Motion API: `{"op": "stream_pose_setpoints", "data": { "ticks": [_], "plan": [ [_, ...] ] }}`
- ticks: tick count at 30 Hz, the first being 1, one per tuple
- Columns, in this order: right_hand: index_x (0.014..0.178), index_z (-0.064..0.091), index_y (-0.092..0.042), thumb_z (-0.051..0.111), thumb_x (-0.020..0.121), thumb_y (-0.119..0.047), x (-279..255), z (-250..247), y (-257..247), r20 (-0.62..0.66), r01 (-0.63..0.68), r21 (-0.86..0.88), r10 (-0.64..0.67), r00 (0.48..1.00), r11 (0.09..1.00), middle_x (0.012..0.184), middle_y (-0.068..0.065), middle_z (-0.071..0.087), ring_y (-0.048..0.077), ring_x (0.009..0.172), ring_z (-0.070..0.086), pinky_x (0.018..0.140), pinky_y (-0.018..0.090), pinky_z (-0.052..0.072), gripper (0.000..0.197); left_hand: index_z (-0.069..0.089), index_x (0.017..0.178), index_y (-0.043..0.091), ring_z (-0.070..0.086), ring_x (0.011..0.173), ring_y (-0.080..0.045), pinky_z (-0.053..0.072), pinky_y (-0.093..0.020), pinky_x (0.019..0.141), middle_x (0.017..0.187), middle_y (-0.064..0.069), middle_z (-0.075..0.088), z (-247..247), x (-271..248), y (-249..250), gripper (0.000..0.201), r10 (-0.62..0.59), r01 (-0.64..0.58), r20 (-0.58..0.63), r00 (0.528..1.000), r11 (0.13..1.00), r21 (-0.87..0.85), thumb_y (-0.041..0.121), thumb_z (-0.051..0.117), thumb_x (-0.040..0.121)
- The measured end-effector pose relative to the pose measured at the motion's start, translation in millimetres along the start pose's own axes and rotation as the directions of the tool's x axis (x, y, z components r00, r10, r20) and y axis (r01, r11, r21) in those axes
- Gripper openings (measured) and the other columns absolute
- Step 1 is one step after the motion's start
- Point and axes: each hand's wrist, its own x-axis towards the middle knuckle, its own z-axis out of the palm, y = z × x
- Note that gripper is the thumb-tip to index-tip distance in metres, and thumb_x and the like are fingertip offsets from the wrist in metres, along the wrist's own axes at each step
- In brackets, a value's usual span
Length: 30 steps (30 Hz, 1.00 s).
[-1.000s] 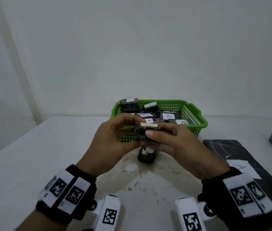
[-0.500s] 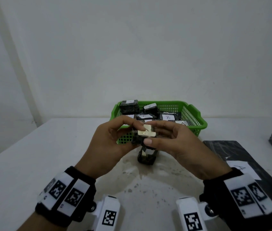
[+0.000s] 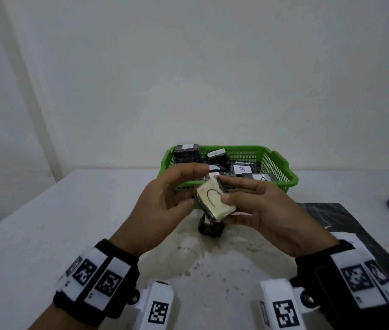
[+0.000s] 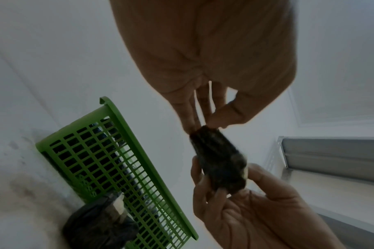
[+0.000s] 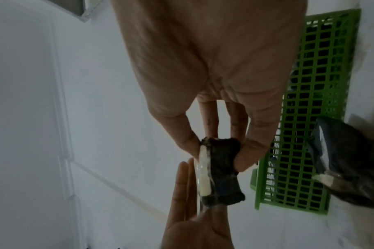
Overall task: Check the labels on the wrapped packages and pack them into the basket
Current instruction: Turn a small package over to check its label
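Tilted toward me now, the wrapped package (image 3: 214, 201) shows its full pale label face, where half a second back I saw only a sliver. From the head view, my right hand (image 3: 267, 210) pinches it, thumb on the label's edge and fingers beneath, held up in front of the green basket (image 3: 281, 172) so I can read the curved pen stroke; which letter it is I can't say. My left hand (image 3: 162, 201) touches the near side with loose fingers, steadying the turn. A second package (image 3: 211, 227) waits on the white table (image 3: 45, 222) just below, and labelled ones marked B already sit in the basket. To the right, a black sheet (image 3: 345, 222) carries a paper slip.

Left wrist view: my left fingertips (image 4: 192, 124) meet the package's dark upper end, thumb just touching, more a nudge than a clamp.

Right wrist view: thumb and fingers squeeze the dark wrap (image 5: 222, 170) across its sides, leaving the label strip uncovered. My left palm (image 5: 192, 219) hovers alongside, flat.

My guess: reading comes first, then the basket.
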Motion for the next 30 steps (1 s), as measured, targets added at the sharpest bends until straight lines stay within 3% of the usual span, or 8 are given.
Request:
{"op": "stream_pose_setpoints", "data": {
  "ticks": [4, 9, 12, 21, 23, 25, 27, 30],
  "plan": [
    [0.126, 0.072, -0.015, 0.072, 0.089, 0.004, 0, 0, 1, -0.004, 0.034, -0.07, -0.035, 0.999, 0.997, 0.109, 0.011, 0.08, 0.025, 0.098, 0.077, 0.075, 0.033, 0.062, 0.041, 0.071, 0.121, 0.019, 0.072, 0.106, -0.014, 0.059, -0.033, 0.088, 0.111, 0.003, 0.076, 6, 2, 3, 0.035, -0.181, 0.185, -0.071, 0.981, 0.981, 0.052, 0.025, 0.073, 0.086],
    [0.122, 0.069, -0.009, 0.085, 0.073, -0.018, 3, 8, 9, -0.017, 0.008, -0.045, -0.009, 1.0, 0.999, 0.109, 0.013, 0.08, 0.03, 0.1, 0.077, 0.086, 0.044, 0.063, 0.052, 0.075, 0.104, 0.017, 0.076, 0.09, -0.019, 0.059, -0.025, 0.071, 0.096, -0.001, 0.079, 13, 3, -1, 0.019, -0.195, 0.199, -0.238, 0.951, 0.98, -0.009, 0.012, 0.074, 0.086],
    [0.123, 0.068, -0.003, 0.081, 0.082, -0.008, 4, 13, 12, -0.07, 0.021, 0.002, -0.021, 0.997, 1.0, 0.111, 0.014, 0.079, 0.032, 0.104, 0.077, 0.094, 0.053, 0.061, 0.043, 0.073, 0.105, 0.013, 0.076, 0.085, -0.017, 0.058, -0.023, 0.068, 0.096, -0.005, 0.078, 16, 5, 3, 0.02, -0.241, 0.216, -0.263, 0.934, 0.969, -0.119, 0.006, 0.072, 0.087],
    [0.121, 0.069, 0.0, 0.077, 0.09, -0.013, 20, -1, 0, -0.163, -0.008, -0.031, 0.003, 0.987, 0.999, 0.109, 0.011, 0.08, 0.028, 0.103, 0.077, 0.086, 0.041, 0.064, 0.035, 0.071, 0.108, 0.009, 0.075, 0.091, -0.021, 0.063, -0.033, 0.075, 0.103, -0.012, 0.073, 7, 30, 11, 0.02, -0.4, 0.38, -0.213, 0.891, 0.916, -0.129, 0.01, 0.073, 0.088],
    [0.121, 0.068, 0.001, 0.078, 0.09, -0.013, 32, -6, -7, -0.187, -0.014, -0.056, 0.003, 0.982, 0.998, 0.109, 0.013, 0.08, 0.028, 0.103, 0.077, 0.081, 0.037, 0.065, 0.035, 0.074, 0.106, 0.015, 0.074, 0.093, -0.017, 0.062, -0.034, 0.082, 0.1, -0.004, 0.076, -5, 44, 7, 0.016, -0.402, 0.406, -0.196, 0.894, 0.914, -0.02, 0.022, 0.071, 0.091],
    [0.12, 0.066, 0.0, 0.08, 0.089, -0.011, 49, -12, -15, -0.233, -0.03, -0.078, 0.011, 0.972, 0.997, 0.109, 0.015, 0.079, 0.029, 0.099, 0.078, 0.081, 0.039, 0.065, 0.035, 0.076, 0.1, 0.021, 0.072, 0.089, -0.008, 0.056, -0.024, 0.079, 0.094, 0.004, 0.077, -20, 62, -3, 0.013, -0.365, 0.408, -0.275, 0.89, 0.905, 0.118, 0.029, 0.069, 0.092],
    [0.112, 0.065, -0.003, 0.081, 0.087, -0.009, 68, -19, -22, -0.278, -0.061, -0.105, 0.029, 0.96, 0.993, 0.103, 0.015, 0.077, 0.023, 0.085, 0.079, 0.083, 0.043, 0.064, 0.03, 0.074, 0.1, 0.02, 0.07, 0.09, -0.007, 0.048, -0.016, 0.071, 0.096, 0.006, 0.075, -36, 82, -19, 0.012, -0.36, 0.46, -0.384, 0.85, 0.863, 0.21, 0.028, 0.07, 0.091],
    [0.107, 0.069, 0.002, 0.082, 0.088, -0.009, 99, -26, -24, -0.296, -0.135, -0.179, 0.078, 0.952, 0.975, 0.104, 0.017, 0.079, 0.024, 0.087, 0.078, 0.078, 0.038, 0.064, 0.026, 0.067, 0.116, 0.016, 0.065, 0.105, -0.018, 0.053, -0.03, 0.087, 0.112, -0.001, 0.069, -56, 108, -50, 0.032, -0.458, 0.601, -0.423, 0.782, 0.733, 0.318, 0.027, 0.073, 0.087]
  ]
}}
